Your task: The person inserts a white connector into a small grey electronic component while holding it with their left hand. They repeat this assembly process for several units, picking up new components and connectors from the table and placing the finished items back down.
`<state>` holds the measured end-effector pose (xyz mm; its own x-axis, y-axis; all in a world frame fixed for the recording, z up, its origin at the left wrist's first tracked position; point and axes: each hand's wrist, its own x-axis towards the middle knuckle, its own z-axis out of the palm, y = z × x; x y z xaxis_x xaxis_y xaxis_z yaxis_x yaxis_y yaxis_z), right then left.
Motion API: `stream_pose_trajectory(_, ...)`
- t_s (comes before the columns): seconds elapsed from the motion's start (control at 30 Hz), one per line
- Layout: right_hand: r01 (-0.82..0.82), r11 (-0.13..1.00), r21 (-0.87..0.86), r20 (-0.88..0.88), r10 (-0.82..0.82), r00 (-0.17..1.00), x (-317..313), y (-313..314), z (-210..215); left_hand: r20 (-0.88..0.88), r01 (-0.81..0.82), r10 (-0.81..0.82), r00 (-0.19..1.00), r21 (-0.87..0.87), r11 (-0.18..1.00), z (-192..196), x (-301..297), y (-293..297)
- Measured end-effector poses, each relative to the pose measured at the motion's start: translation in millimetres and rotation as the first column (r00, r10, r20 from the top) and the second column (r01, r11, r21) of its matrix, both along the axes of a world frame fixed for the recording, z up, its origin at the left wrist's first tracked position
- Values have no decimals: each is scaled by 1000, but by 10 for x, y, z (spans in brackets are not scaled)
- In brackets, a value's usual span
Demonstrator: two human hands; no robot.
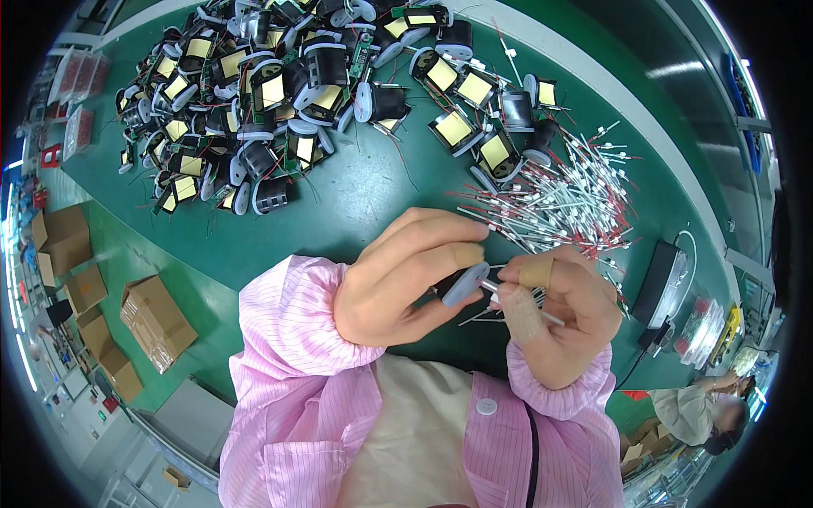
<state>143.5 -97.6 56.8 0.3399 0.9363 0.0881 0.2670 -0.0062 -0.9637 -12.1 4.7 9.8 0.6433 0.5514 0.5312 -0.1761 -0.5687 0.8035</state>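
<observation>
My left hand [415, 271] is curled round a small black cylindrical unit with a grey oval end cap [466, 285]; most of its body is hidden behind my fingers. My right hand [563, 313] pinches a thin white-sleeved wire lead [489, 285] between thumb and forefinger, its tip at the grey cap. Whether the tip sits inside the cap I cannot tell. Another white length [552, 319] pokes out below my right fingers. Tan tape wraps fingers on both hands. Just beyond them lies a heap of white and red wire leads [567, 195] on the green table [356, 178].
A big pile of black units [271, 89] with yellow pads covers the far left, and a smaller group [495, 152] lies right of it. A black box with a white cable [662, 284] stands at the right edge. Cardboard boxes [157, 322] are on the floor at left; a person [694, 415] sits at right.
</observation>
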Motion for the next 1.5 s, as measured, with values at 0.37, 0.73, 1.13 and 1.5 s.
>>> stream_pose_trajectory(0.37, -106, 985, -134, 172, 129, 977, 52, 16, -15, -168, -23, 38, 985, 88, 996, -67, -17, -8)
stream_pose_trajectory(0.73, -165, 972, -166, 323, 212, 922, 155, 54, 2, -218, 43, -68, 974, -116, 992, 14, -63, 12)
stream_pose_trajectory(1.13, -184, 976, -118, 356, 215, 910, 125, 59, -40, -129, 94, -216, 968, -613, 785, 29, -174, 33)
stream_pose_trajectory(1.5, -124, 991, -49, 633, 127, 763, -65, 79, -99, -207, -102, 63, 976, -186, 977, 0, -29, -72)
